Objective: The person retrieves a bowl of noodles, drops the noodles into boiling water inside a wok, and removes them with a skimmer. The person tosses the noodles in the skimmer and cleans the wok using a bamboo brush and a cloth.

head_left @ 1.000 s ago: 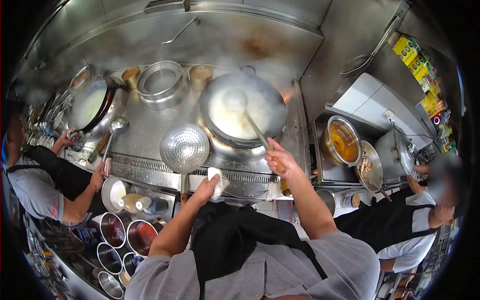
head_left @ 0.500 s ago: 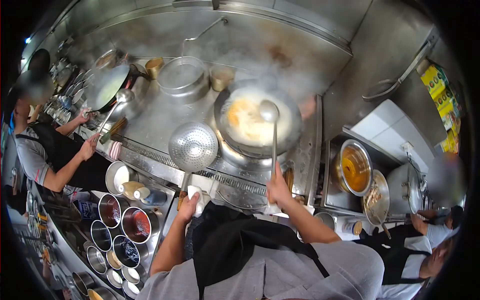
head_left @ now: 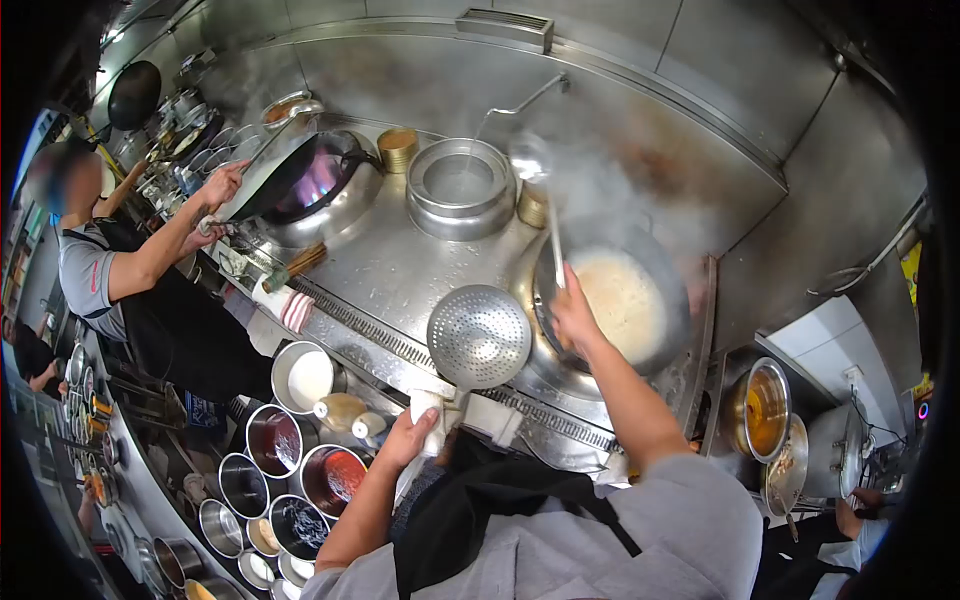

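My right hand (head_left: 577, 318) is wrapped round the handle of a ladle (head_left: 528, 162), whose bowl is raised near the rim of a ringed metal pot (head_left: 460, 205). Under and to the right of that hand, a steaming wok (head_left: 672, 270) holds pale, cloudy liquid (head_left: 615, 305). My left hand (head_left: 408, 437) grips a folded white cloth (head_left: 428, 412) at the front edge of the range. Just above the cloth lies a round perforated strainer (head_left: 479, 337), its handle pointing toward me.
A co-worker (head_left: 130, 260) at the left tilts a second wok (head_left: 310, 185). Several sauce pots (head_left: 273, 440) stand at the lower left. To the right are a bowl of orange liquid (head_left: 766, 410) and a pan (head_left: 785, 478). Another person's arm (head_left: 850, 520) shows at the lower right.
The view has turned left. My right hand has lifted the ladle out of the wok toward the ringed pot. The left co-worker has raised one hand and tilted their wok.
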Tool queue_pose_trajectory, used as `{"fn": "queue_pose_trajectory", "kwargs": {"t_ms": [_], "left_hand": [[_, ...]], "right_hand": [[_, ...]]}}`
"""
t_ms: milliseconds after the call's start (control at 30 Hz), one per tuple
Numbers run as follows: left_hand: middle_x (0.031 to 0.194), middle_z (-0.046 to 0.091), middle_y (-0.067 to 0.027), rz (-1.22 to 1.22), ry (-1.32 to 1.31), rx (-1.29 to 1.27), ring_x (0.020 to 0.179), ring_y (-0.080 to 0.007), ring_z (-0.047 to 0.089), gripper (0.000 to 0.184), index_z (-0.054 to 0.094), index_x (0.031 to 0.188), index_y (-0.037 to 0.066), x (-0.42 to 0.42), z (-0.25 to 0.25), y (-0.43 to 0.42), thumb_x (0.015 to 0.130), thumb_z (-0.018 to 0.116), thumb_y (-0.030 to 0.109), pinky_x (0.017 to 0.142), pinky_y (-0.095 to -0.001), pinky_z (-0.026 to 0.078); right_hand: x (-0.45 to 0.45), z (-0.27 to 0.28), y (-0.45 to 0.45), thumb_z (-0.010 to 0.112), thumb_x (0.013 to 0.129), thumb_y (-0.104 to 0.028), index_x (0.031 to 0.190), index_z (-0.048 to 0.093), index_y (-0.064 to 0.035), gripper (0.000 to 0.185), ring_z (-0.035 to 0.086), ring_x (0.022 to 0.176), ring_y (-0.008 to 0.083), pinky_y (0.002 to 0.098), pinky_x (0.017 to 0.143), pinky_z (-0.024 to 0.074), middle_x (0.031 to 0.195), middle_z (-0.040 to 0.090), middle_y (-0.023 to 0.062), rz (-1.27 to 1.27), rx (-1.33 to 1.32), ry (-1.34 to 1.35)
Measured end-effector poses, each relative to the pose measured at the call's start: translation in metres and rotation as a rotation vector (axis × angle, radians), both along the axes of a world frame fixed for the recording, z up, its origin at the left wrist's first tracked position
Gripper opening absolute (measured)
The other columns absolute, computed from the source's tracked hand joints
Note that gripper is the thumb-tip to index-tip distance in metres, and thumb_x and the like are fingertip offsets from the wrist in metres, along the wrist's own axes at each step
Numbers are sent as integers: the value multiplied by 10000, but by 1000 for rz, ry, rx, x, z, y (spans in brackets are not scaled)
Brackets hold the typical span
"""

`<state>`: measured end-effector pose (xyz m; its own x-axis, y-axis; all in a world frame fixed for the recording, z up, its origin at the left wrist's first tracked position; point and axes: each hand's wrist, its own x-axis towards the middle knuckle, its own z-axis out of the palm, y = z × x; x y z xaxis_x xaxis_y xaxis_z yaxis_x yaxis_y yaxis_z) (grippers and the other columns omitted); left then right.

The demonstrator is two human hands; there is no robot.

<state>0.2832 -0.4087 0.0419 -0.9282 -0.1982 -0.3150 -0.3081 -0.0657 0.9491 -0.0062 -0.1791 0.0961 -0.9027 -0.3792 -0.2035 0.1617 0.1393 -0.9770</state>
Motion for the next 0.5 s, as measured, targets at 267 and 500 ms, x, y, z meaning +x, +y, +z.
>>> {"fn": "queue_pose_trajectory", "kwargs": {"t_ms": [267, 500], "left_hand": [[826, 564, 11, 36, 7, -101, 777, -89, 481, 281, 586, 979, 25, 12, 28, -34, 971, 487, 288, 711, -280, 436], [915, 622, -48, -76, -129, -21, 849, -123, 539, 339, 591, 1083, 11, 17, 11, -39, 958, 511, 315, 763, -307, 461]], "right_hand": [[-167, -57, -238, 503, 771, 19, 1106, 404, -76, 362, 498, 502, 186, 347, 433, 422, 662, 491, 87, -54, 535, 103], [-147, -20, -194, 524, 761, 7, 707, 443, 31, 100, 482, 486, 137, 241, 464, 439, 585, 440, 53, 42, -1333, -1069]]}}
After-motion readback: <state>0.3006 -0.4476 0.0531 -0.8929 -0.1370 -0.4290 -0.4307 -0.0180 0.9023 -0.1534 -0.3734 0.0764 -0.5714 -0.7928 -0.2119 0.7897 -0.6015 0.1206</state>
